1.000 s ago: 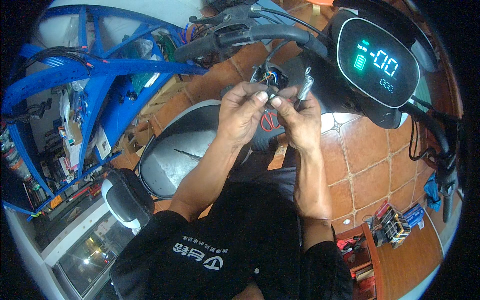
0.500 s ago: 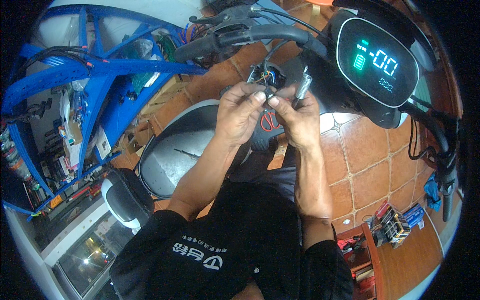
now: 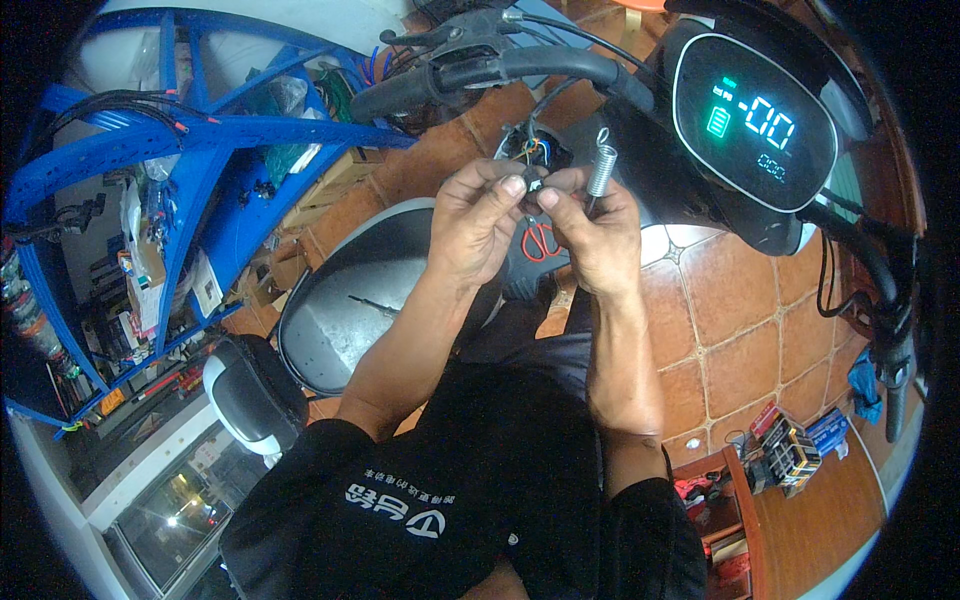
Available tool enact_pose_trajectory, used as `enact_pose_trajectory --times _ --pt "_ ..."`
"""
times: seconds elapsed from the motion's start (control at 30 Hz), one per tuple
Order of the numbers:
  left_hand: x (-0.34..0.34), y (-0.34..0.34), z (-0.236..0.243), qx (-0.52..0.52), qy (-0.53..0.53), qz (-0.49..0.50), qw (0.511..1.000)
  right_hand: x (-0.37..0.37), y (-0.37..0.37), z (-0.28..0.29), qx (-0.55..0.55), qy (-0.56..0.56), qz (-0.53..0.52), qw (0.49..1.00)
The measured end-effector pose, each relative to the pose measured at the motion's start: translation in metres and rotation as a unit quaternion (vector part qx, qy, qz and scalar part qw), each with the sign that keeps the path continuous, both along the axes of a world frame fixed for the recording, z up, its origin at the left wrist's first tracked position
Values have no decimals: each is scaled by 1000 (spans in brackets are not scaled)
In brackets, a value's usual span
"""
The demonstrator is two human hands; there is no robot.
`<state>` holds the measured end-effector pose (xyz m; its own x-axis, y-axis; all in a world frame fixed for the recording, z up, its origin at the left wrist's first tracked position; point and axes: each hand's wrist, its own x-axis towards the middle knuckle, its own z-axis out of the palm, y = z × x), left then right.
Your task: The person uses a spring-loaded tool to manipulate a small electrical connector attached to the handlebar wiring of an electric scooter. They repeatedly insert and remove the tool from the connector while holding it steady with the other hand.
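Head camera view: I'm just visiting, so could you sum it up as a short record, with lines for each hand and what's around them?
Left hand: pinching a small dark part with thumb and finger
Right hand: fingertips at the same part, a silver coil spring sticking up from its grip
Just beyond the hands: coloured wires
Between the wrists: red loop handles
Upper right: lit display
Left side: blue shelving
Floor: orange tiles

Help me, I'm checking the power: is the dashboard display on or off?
On: the dashboard display shows glowing white digits and a lit green battery symbol.
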<state>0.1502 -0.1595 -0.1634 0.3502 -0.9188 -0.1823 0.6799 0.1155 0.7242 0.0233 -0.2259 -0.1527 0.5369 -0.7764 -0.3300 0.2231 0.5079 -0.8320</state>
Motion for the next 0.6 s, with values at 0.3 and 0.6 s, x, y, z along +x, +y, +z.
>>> enact_pose_trajectory --times 0.3,0.6 --pt "1 2 0 6 6 -8 1000 1 3 8 -27 11 -18 999" --pt "-12 0 1 16 -10 58 998 12 17 -11 -224 168 -92 956"
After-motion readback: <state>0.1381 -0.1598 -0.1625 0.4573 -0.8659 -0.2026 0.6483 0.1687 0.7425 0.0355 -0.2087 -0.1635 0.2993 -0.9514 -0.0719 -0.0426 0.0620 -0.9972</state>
